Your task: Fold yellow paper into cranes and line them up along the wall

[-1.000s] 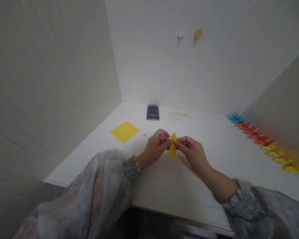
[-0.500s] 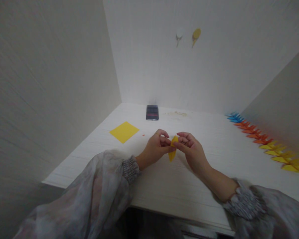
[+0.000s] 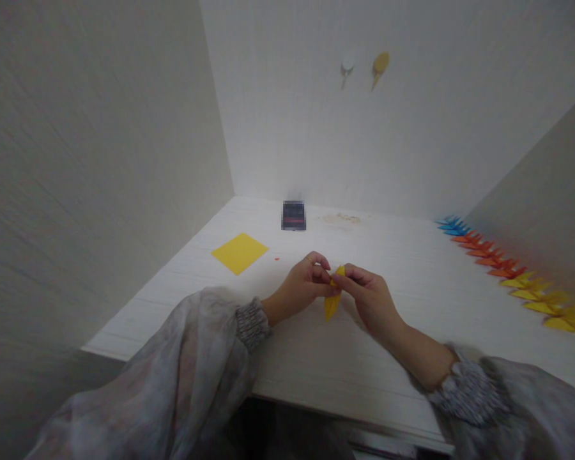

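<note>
A narrow folded piece of yellow origami paper [image 3: 333, 305] is held up over the table, its lower tip pointing down toward me. My left hand [image 3: 309, 279] pinches its left side between thumb and fingers. From the other side, my right hand [image 3: 367, 292] grips the upper part with thumb and forefinger. Fingers cover the middle of the paper, so its inner folds are hidden. Left of my hands, a flat yellow paper square [image 3: 239, 253] lies on the white table [image 3: 393, 370]. A tiny orange scrap [image 3: 276, 259] is beside it.
Along the right wall runs a row of folded paper pieces: blue [image 3: 453, 225], orange [image 3: 489, 252] and yellow [image 3: 546, 301]. A dark, blurred-out square object [image 3: 294, 216] stands near the back wall. Two hooks, one white [image 3: 347, 66] and one yellow [image 3: 380, 62], are on that wall.
The folded yellow paper has dropped slightly toward me. My right hand's fingers have closed in nearer its upper tip, and my left hand keeps its pinch.
</note>
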### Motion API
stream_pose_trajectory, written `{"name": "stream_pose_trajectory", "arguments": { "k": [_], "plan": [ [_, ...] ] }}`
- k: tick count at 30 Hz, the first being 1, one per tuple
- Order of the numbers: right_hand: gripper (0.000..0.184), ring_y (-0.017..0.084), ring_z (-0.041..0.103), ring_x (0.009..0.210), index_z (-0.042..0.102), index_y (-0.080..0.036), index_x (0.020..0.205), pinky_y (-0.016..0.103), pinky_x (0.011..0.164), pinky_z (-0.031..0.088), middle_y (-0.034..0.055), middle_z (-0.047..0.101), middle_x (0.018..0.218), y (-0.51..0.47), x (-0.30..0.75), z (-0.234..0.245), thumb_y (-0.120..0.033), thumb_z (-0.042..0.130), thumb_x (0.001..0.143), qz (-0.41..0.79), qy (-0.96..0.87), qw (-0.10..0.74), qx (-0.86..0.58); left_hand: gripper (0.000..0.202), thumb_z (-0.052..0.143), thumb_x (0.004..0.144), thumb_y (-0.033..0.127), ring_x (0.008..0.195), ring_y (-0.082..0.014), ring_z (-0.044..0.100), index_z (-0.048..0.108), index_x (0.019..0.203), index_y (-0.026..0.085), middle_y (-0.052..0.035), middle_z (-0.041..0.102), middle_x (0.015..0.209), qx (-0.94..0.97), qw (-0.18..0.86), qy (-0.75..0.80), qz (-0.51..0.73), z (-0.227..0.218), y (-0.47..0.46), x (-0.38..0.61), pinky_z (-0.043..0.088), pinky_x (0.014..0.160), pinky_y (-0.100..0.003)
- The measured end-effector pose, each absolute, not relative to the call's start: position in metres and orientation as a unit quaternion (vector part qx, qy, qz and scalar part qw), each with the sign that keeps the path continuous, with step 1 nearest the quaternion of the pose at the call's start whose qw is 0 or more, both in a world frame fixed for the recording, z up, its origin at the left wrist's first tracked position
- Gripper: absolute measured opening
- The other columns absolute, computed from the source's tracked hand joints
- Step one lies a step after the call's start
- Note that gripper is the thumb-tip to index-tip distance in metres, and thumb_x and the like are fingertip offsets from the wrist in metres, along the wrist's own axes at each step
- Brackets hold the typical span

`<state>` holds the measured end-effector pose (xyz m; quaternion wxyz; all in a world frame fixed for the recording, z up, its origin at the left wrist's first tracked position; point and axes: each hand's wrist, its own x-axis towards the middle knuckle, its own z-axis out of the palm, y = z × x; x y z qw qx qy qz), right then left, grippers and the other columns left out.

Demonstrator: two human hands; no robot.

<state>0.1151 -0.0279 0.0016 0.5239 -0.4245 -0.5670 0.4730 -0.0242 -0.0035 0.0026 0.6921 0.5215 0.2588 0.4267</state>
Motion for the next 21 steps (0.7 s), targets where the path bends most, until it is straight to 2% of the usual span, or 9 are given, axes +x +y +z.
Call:
{"name": "stream_pose_trajectory", "arguments": {
  "k": [6,10,13,16,21],
  "plan": [
    [0.025,0.012,0.046,0.06,0.056,-0.019,0.058,0.025,0.059,0.039,-0.0011,0.05,0.059,-0.0267,0.1163,0.003,-0.035,0.052,0.077,0.414,-0.585,0.534,-0.448,0.044,0.075,0.051,0.015,0.053,-0.0077,0.054,0.039,0.077,0.017,0.0072,0.056,0.056,0.52,0.701,0.26,0.413,0.0016,-0.0036,-0.0241,0.042,0.056,-0.022],
    [0.029,0.015,0.051,0.066,0.06,-0.02,0.071,0.028,0.064,0.043,0.0024,0.056,0.068,-0.0236,0.1181,0.0019,-0.039,0.042,0.082,0.405,-0.574,0.555,-0.445,0.041,0.073,0.052,0.013,0.061,-0.01,0.058,0.041,0.078,0.017,0.0048,0.06,0.062,0.489,0.702,0.27,0.441,0.0023,-0.0025,-0.0247,0.043,0.064,-0.025],
    [0.021,0.015,0.053,0.069,0.059,-0.021,0.085,0.029,0.066,0.044,0.0028,0.058,0.076,-0.0237,0.117,-0.0001,-0.039,0.051,0.077,0.416,-0.583,0.547,-0.433,0.034,0.07,0.057,0.015,0.065,-0.0094,0.058,0.045,0.081,0.015,0.0023,0.062,0.069,0.468,0.68,0.274,0.493,0.0034,0.0,-0.026,0.042,0.068,-0.025],
    [0.025,0.016,0.055,0.072,0.057,-0.021,0.089,0.03,0.067,0.045,0.0029,0.059,0.078,-0.026,0.1143,-0.0033,-0.037,0.061,0.07,0.398,-0.614,0.517,-0.444,0.028,0.07,0.059,0.018,0.065,-0.009,0.057,0.051,0.08,0.013,0.001,0.062,0.072,0.46,0.669,0.277,0.514,0.0032,0.0015,-0.0264,0.041,0.07,-0.025],
    [0.015,0.016,0.055,0.07,0.059,-0.02,0.078,0.03,0.068,0.044,0.0025,0.061,0.073,-0.0281,0.1128,-0.0037,-0.035,0.057,0.074,0.282,-0.657,0.512,-0.475,0.023,0.068,0.063,0.026,0.069,-0.0101,0.056,0.056,0.077,0.011,-0.001,0.06,0.074,0.448,0.701,0.276,0.482,0.0003,-0.0006,-0.0243,0.041,0.072,-0.027]
  ]
}}
